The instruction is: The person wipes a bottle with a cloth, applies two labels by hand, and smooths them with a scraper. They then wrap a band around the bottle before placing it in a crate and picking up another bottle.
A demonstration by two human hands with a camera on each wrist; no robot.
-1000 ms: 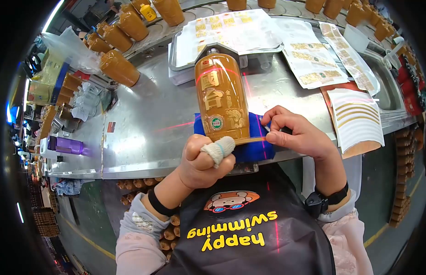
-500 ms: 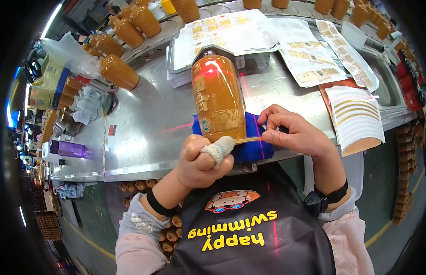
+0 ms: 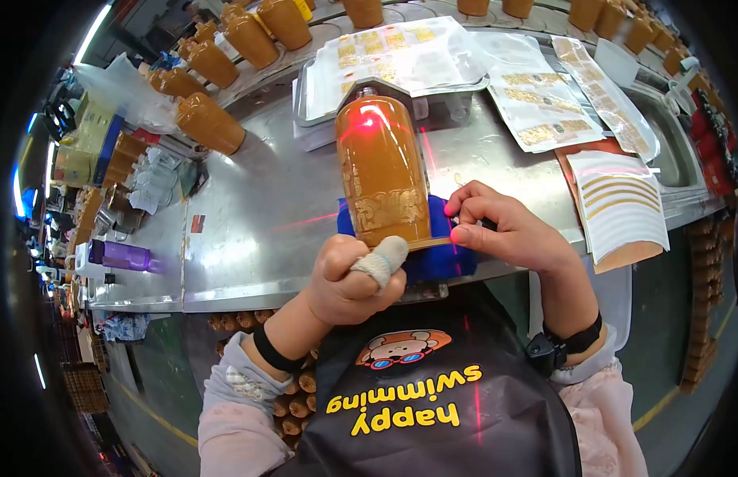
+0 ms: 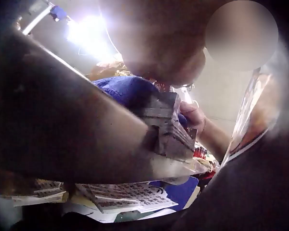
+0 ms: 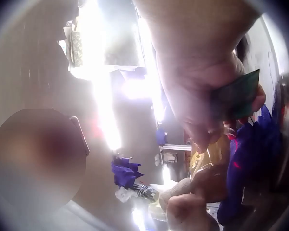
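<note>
A glossy brown bottle [image 3: 381, 159] lies with its neck pointing away, over a blue cloth [image 3: 436, 269] at the bench's front edge. My left hand [image 3: 341, 278] has its fingers curled at the bottle's base, with a knitted cover [image 3: 382, 261] on one digit pressing there. From that spot a thin gold-brown strip [image 3: 434, 242] runs to the right. Thumb and finger of my right hand [image 3: 516, 230] pinch around the strip's far end. In the right wrist view a dark green flat piece [image 5: 236, 96] overlaps the right hand.
Decal sheets [image 3: 544, 103] lie behind and to the right, near curved gold strips on white paper [image 3: 619, 203]. Another brown bottle [image 3: 210, 123] stands left, with several more on the curved conveyor behind. A purple container [image 3: 122, 256] sits at far left.
The bottle has turned about its length, carrying its gold characters and green emblem to the left and out of sight. Both hands have stayed almost in place.
</note>
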